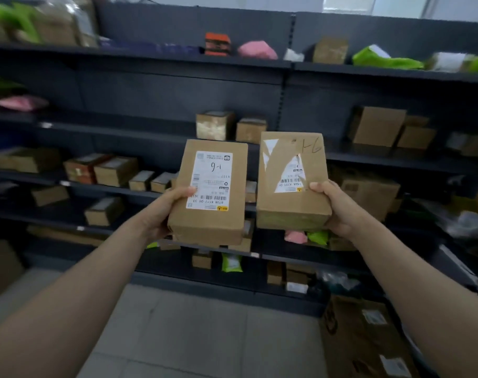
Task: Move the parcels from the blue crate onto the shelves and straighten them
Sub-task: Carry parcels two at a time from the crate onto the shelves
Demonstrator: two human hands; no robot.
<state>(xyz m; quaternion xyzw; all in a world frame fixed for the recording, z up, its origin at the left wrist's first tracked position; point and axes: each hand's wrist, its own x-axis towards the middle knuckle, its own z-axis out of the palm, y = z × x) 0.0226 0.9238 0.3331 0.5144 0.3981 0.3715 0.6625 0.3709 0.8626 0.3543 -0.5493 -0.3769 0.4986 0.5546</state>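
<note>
A: What is held by the hands?

B: Two brown cardboard parcels are held up side by side. The left parcel point(208, 192) is gripped along its left edge by the left hand point(161, 211), with the thumb pressed on the front beside a white label point(212, 181) and the fingers curled behind. The right parcel point(292, 184) is gripped at its lower right corner by the right hand point(339, 211). Its thumb is laid on the front, and its fingers are hidden underneath.

A: Are the parcels touching?

B: A narrow gap is seen between them. Both are held in the air, in front of the shelves point(164, 59).

A: What is seen around them?

B: Dark grey metal shelves are stacked in several tiers. Small cardboard boxes point(115, 170) are set along the middle tiers. A pink bag point(257, 49) and a green bag point(382, 60) lie on the top tier. A pale tiled floor point(191, 323) is seen below, and a large carton point(363, 342) at the lower right. Much of this is blurred.

A: And the surfaces?

B: Both parcels are flat, rectangular and matte. Glossy clear tape point(270, 148) is stuck across the right one. A number is handwritten in black on each.
</note>
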